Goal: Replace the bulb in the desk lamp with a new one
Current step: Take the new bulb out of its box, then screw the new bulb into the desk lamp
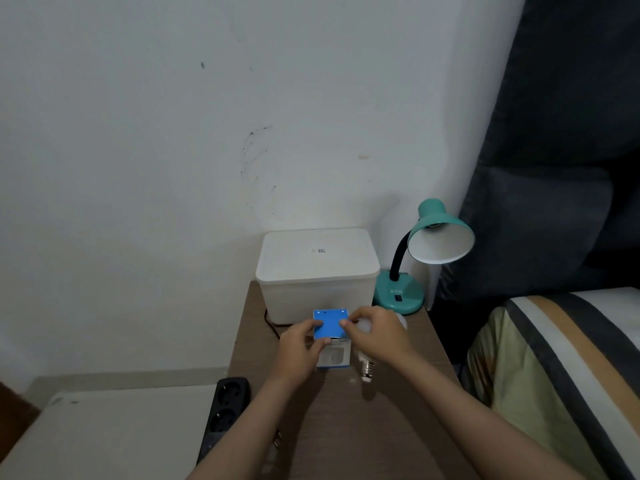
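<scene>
A blue and white bulb box point(330, 327) stands upright on the brown bedside table point(346, 427). My left hand point(299, 351) grips its left side. My right hand point(375, 336) holds a white bulb point(367, 367) in the palm, screw base pointing toward me, while its fingertips pinch the box's blue top flap. The teal desk lamp point(440, 233) stands at the table's back right, shade tilted toward me. No bulb shows inside the white shade.
A white lidded plastic container point(317, 271) sits behind the box against the wall. A black power strip point(227, 410) hangs off the table's left edge. A bed with a striped cover point(571, 358) lies to the right, a dark headboard behind it.
</scene>
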